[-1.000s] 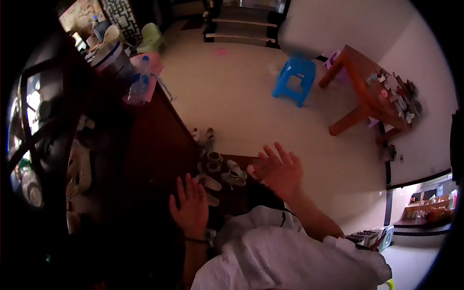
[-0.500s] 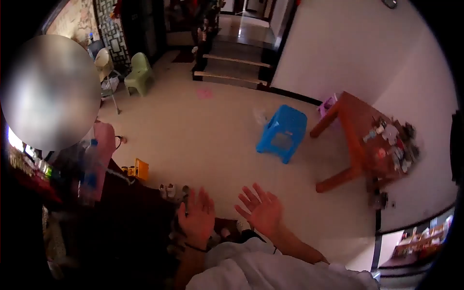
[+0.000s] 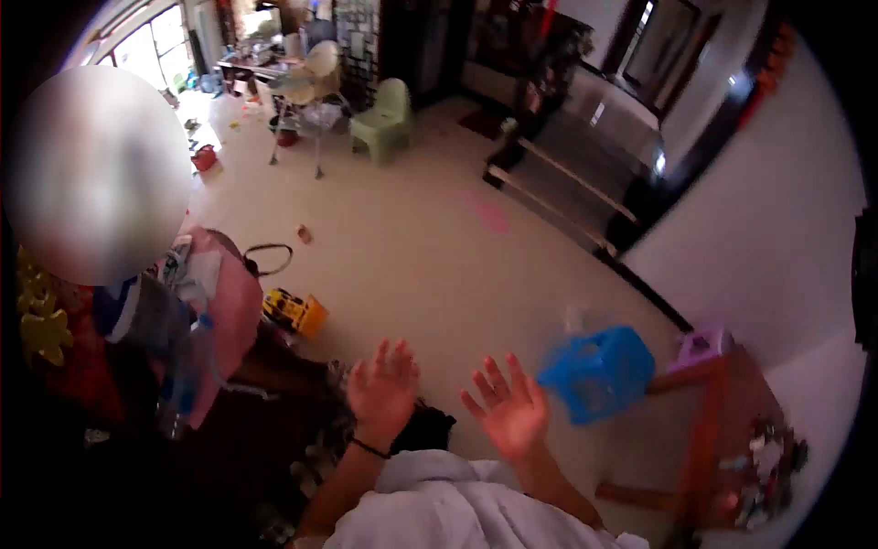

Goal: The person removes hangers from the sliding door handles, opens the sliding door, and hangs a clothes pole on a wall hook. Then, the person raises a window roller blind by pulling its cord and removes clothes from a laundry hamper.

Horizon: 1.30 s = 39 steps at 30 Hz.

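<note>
Both palms face up in front of my body, over the light floor. My left hand (image 3: 384, 392) is open with its fingers spread, and a dark band circles the wrist. It holds nothing; shoes and a black item (image 3: 425, 430) lie below and beside it. To its right, my right hand (image 3: 508, 407) is also open and empty, fingers apart. The nearest thing to it is a blue plastic stool (image 3: 604, 373), just to its right. Neither hand touches the other or any object.
A wooden table (image 3: 709, 430) bearing small items stands at the right, near a purple stool (image 3: 702, 348). Steps (image 3: 567, 188) rise at the back. At the left are a yellow toy truck (image 3: 294, 311), a pink-covered surface (image 3: 229, 325) with bottles, and a green chair (image 3: 382, 122).
The view has swung up and to the left, bringing more of the room's far left into sight. Both hands stay raised and open, the left palm now nearer the middle.
</note>
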{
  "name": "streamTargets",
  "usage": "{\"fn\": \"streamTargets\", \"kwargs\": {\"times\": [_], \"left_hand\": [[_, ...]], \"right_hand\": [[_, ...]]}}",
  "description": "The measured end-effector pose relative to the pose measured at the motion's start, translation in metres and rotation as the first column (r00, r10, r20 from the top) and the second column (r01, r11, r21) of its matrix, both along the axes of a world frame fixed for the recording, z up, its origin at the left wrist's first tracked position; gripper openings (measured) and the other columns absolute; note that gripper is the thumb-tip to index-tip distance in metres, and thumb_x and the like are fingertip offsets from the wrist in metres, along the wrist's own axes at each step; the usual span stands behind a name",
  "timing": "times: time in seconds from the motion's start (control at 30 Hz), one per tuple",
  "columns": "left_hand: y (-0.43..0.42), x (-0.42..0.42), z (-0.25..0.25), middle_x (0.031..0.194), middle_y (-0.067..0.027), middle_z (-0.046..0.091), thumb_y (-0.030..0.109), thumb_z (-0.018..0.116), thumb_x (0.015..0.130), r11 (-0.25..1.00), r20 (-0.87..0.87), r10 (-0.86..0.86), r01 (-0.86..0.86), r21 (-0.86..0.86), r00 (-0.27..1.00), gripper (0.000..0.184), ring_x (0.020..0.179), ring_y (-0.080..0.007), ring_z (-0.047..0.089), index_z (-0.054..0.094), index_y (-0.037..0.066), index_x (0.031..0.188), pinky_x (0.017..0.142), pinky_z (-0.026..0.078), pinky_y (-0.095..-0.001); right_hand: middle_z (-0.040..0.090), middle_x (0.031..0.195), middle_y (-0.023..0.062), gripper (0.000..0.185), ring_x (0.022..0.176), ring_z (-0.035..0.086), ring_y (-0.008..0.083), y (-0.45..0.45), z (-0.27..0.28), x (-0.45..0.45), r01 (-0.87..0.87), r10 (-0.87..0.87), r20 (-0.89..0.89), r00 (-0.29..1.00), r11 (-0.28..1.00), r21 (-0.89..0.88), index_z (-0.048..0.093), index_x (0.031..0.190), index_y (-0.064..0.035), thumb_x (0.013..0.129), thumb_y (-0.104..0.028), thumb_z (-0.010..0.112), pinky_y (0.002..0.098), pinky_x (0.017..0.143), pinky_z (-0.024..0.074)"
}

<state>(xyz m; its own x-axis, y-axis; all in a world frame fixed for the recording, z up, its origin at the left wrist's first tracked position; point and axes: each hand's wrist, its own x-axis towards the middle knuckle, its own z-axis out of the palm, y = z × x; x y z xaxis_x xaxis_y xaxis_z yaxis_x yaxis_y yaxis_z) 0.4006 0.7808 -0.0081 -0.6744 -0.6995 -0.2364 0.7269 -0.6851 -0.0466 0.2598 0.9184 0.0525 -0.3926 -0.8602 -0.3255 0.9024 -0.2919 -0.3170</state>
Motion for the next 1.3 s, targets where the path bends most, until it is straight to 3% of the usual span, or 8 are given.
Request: {"fn": "streamTargets", "kwargs": {"times": [0.13,0.3,0.43,0.63,0.73,0.9,1.07,1.3], "left_hand": [[-0.113,-0.069,-0.023,0.129,-0.0116,0.045,0.035,0.046,0.085,0.997,-0.055,-0.027,0.023,-0.069,0.998,0.046,0.115,-0.0258,0.044,0.046,0.009,0.123,0.101,0.031,-0.0377],[-0.219,-0.115,-0.001,0.126,-0.0108,0.047,0.034,0.044,0.085,0.993,0.011,0.114,-0.114,-0.022,0.993,0.045,0.115,-0.0238,0.043,0.046,0.010,0.122,0.101,0.031,-0.0363],[-0.312,-0.135,0.004,0.125,-0.0104,0.047,0.034,0.044,0.085,0.985,0.043,0.170,-0.170,-0.019,0.984,0.044,0.115,-0.0231,0.042,0.045,0.010,0.122,0.101,0.031,-0.0362],[-0.441,-0.149,-0.035,0.124,-0.0128,0.048,0.034,0.043,0.086,0.891,0.015,0.452,-0.453,0.034,0.892,0.042,0.113,-0.0255,0.045,0.048,0.010,0.120,0.099,0.032,-0.0391],[-0.497,-0.153,-0.018,0.124,-0.0132,0.049,0.033,0.044,0.085,0.768,0.092,0.625,-0.631,0.108,0.775,0.041,0.112,-0.0252,0.046,0.050,0.009,0.117,0.100,0.032,-0.0398],[-0.565,-0.142,0.004,0.125,-0.0111,0.049,0.035,0.046,0.084,0.635,0.145,0.762,-0.772,0.023,0.632,0.044,0.114,-0.0234,0.046,0.049,0.010,0.120,0.100,0.033,-0.0391],[-0.645,-0.105,-0.021,0.124,-0.0077,0.050,0.039,0.047,0.083,0.453,0.248,0.857,-0.890,0.059,0.452,0.044,0.113,-0.0217,0.046,0.051,0.013,0.119,0.098,0.033,-0.0383],[-0.834,-0.043,-0.032,0.123,-0.0091,0.051,0.035,0.047,0.084,0.451,0.201,0.867,-0.890,0.072,0.456,0.042,0.112,-0.0229,0.047,0.050,0.012,0.119,0.098,0.034,-0.0400]], "right_hand": [[0.048,0.124,0.0066,0.039,0.115,0.044,0.0258,-0.114,-0.038,-0.047,-0.004,0.003,-0.009,1.000,0.997,-0.074,0.048,0.122,-0.0211,0.087,-0.037,0.041,0.0525,0.098,0.0320],[0.048,0.124,0.0063,0.039,0.114,0.045,0.0256,-0.242,0.006,-0.102,-0.176,0.177,-0.017,0.984,0.984,0.024,0.048,0.121,-0.0226,0.086,-0.037,0.042,0.0532,0.097,0.0323],[0.049,0.123,0.0058,0.039,0.113,0.046,0.0260,-0.328,-0.008,-0.157,-0.167,0.168,-0.075,0.983,0.986,0.023,0.046,0.122,-0.0239,0.086,-0.037,0.041,0.0533,0.096,0.0332],[0.050,0.121,0.0053,0.038,0.113,0.046,0.0260,-0.487,-0.042,-0.228,-0.302,0.306,-0.022,0.952,0.948,0.104,0.045,0.123,-0.0239,0.086,-0.036,0.041,0.0532,0.096,0.0340],[0.050,0.122,0.0052,0.037,0.114,0.046,0.0259,-0.584,-0.026,-0.256,-0.434,0.436,-0.031,0.900,0.900,0.046,0.045,0.121,-0.0235,0.086,-0.035,0.041,0.0535,0.096,0.0333],[0.048,0.125,0.0051,0.036,0.116,0.044,0.0264,-0.744,-0.012,-0.250,-0.647,0.648,-0.073,0.758,0.762,0.031,0.046,0.120,-0.0231,0.086,-0.035,0.043,0.0544,0.098,0.0319],[0.048,0.125,0.0064,0.037,0.117,0.043,0.0273,-0.881,-0.044,-0.210,-0.751,0.752,0.061,0.656,0.658,-0.049,0.045,0.120,-0.0230,0.085,-0.033,0.045,0.0557,0.098,0.0309],[0.050,0.123,0.0060,0.033,0.116,0.044,0.0264,-1.057,-0.042,-0.173,-0.737,0.735,0.070,0.675,0.676,0.009,0.050,0.116,-0.0213,0.086,-0.032,0.044,0.0553,0.098,0.0306]]}}
